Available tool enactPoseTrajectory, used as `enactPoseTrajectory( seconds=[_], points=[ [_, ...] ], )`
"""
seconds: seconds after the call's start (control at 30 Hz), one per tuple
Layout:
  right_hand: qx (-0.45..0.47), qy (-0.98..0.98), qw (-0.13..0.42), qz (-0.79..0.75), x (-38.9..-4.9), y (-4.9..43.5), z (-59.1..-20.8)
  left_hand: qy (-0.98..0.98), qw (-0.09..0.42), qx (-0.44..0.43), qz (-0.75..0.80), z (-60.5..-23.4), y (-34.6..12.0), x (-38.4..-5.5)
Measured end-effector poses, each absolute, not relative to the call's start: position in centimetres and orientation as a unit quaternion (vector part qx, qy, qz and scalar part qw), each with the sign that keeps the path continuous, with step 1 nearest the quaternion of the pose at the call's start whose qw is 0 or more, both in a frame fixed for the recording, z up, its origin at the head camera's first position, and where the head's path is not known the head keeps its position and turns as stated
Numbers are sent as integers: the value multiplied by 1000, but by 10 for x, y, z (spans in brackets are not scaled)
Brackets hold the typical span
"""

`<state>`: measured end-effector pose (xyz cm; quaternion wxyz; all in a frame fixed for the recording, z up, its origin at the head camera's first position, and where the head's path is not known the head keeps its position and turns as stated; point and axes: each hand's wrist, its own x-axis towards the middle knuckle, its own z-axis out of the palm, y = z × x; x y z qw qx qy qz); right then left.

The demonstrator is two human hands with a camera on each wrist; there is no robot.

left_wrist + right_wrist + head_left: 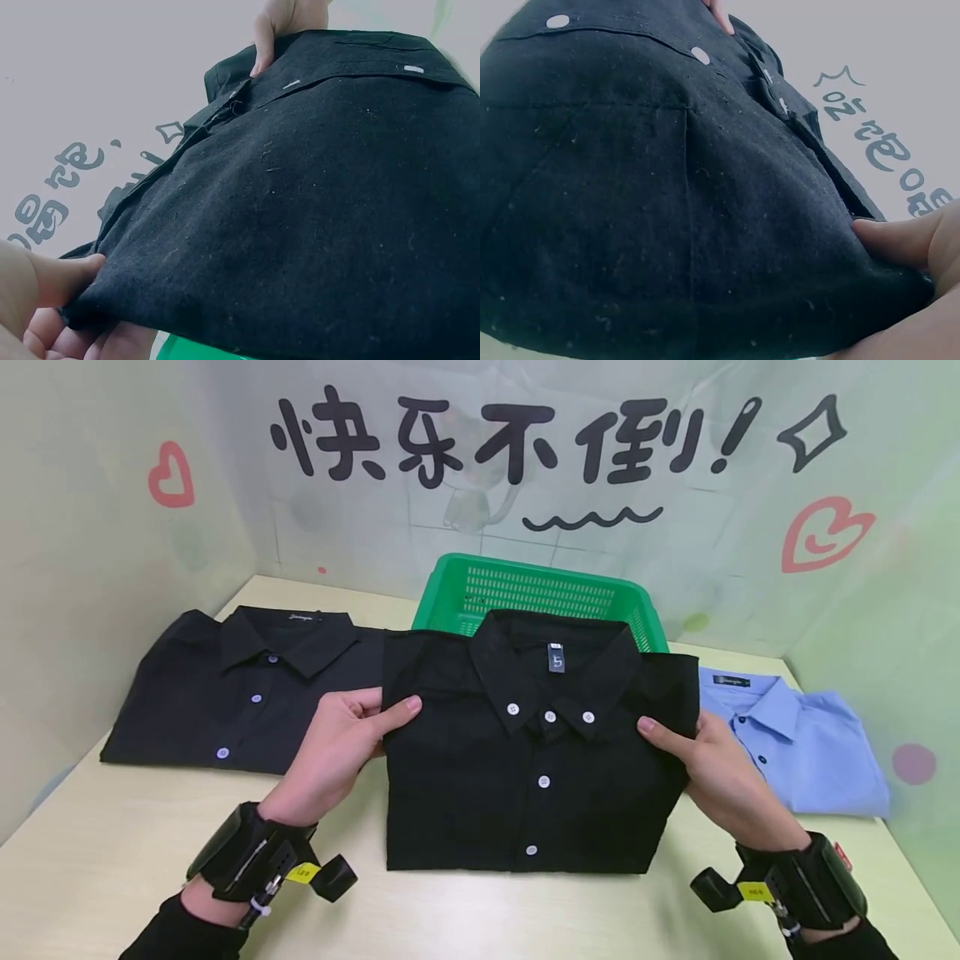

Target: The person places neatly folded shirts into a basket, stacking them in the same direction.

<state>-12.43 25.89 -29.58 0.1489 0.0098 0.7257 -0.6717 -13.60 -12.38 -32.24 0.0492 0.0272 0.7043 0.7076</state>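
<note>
Between both hands hangs a folded black button-down shirt (465, 777), collar up and white buttons down its front. My left hand (337, 743) grips its left side edge, thumb in front and the other fingers behind. At the opposite edge, my right hand (723, 777) pinches the cloth the same way. The left wrist view shows the thumb pressed on the black cloth (285, 210) with fingers underneath. In the right wrist view the thumb lies on the shirt's side (705, 172), and the other fingers are mostly hidden behind it.
A second folded black shirt (180, 693) lies on the table (315, 918) at the left, partly behind the held one. At the right lies a folded light blue shirt (825, 760). Behind the held shirt stands a green plastic basket (442, 597), against a printed backdrop (600, 552).
</note>
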Motion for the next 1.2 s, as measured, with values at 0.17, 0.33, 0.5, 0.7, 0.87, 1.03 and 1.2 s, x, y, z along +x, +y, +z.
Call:
enactPoseTrajectory(
  seconds=[0.17,0.33,0.5,0.7,0.87,1.03,1.2],
  points=[
    [7,724,136,-677,-126,262,-290,711,40,36,701,-318,-121,-142],
    [-5,720,118,-684,-130,262,-285,701,49,51,710,-311,-121,-148],
    [-25,701,108,-705,-136,263,-279,699,46,61,711,-304,-118,-157],
    [-29,717,106,-688,-145,265,-272,705,45,69,704,-298,-117,-168],
    [-13,737,98,-668,-155,265,-268,706,46,64,704,-294,-114,-181],
    [1,767,89,-635,-170,266,-258,704,53,51,707,-284,-109,-198],
    [10,807,87,-584,-190,268,-249,707,53,36,704,-271,-100,-220]
  ],
)
